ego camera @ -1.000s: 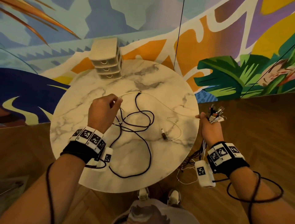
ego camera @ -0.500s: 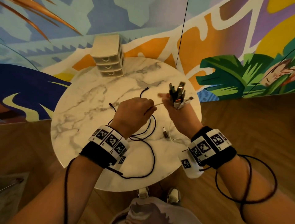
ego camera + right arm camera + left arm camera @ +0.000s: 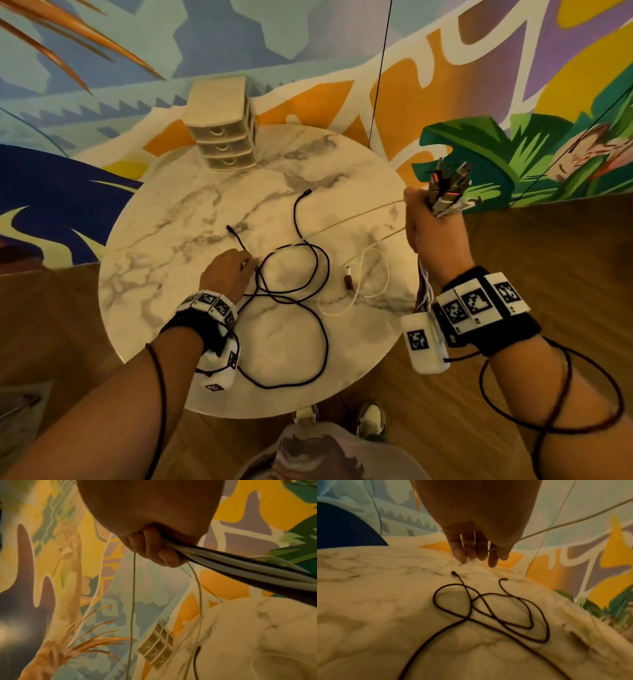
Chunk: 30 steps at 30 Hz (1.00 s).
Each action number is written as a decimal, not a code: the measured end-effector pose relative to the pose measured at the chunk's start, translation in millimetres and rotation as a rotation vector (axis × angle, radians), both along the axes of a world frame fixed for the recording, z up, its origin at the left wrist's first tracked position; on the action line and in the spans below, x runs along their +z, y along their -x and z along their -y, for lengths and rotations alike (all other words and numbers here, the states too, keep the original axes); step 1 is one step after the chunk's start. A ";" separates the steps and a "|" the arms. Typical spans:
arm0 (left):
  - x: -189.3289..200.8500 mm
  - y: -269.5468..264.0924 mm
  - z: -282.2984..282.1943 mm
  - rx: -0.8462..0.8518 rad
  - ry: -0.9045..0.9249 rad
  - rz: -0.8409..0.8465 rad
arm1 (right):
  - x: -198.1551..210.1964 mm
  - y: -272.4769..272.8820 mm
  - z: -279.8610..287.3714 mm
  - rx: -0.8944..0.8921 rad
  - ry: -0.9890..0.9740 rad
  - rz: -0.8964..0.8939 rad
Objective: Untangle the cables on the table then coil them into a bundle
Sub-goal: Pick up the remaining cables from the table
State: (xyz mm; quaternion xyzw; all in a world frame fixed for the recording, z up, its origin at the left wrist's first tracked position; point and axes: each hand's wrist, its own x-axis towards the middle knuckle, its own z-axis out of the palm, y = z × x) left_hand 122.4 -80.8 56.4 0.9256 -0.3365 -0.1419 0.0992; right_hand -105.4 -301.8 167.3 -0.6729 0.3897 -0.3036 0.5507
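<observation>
A thin white cable [image 3: 352, 217] runs taut between both hands over the round marble table [image 3: 164, 274]. My left hand [image 3: 248, 262] hangs low over the table with fingers pointing down; thumb and forefinger pinch the white cable [image 3: 573, 522] in the left wrist view. Just below it lies a black cable [image 3: 322, 342] in loose crossed loops [image 3: 488, 615], both plugs free. My right hand [image 3: 428, 212] is at the table's right edge and grips a bundle of cables [image 3: 240, 566], its connector ends [image 3: 448, 192] sticking up. A slack white loop ends in a brown connector [image 3: 349, 281].
A small beige three-drawer box [image 3: 222, 126] stands at the table's far edge. Behind is a painted mural wall; wood floor surrounds the table. The bundle's tails hang off the right edge [image 3: 423, 287]. My shoes [image 3: 371, 418] show under the near rim.
My right hand has swung from the table's middle out to the right edge with the bundle. My left hand has dropped lower and nearer, and the white cable is now stretched between them.
</observation>
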 end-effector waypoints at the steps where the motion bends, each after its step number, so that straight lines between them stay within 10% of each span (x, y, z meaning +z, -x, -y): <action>1: -3.6 -0.3 -3.3 -0.030 -0.007 0.024 | -0.6 3.5 3.1 -0.030 0.014 -0.011; 10: 47.3 17.3 24.7 0.029 0.303 -0.484 | -75.5 53.1 48.3 -0.426 -0.150 -0.228; 18: 123.0 43.0 60.2 0.056 1.056 -1.103 | -134.2 82.1 41.0 -0.271 -0.150 -0.519; 26: 160.9 58.4 98.0 0.172 1.276 -0.994 | -122.9 93.4 29.3 -0.080 -0.162 -0.501; 30: 181.3 68.5 109.3 -0.077 0.998 -0.660 | -84.0 90.7 24.2 -0.107 -0.053 -0.298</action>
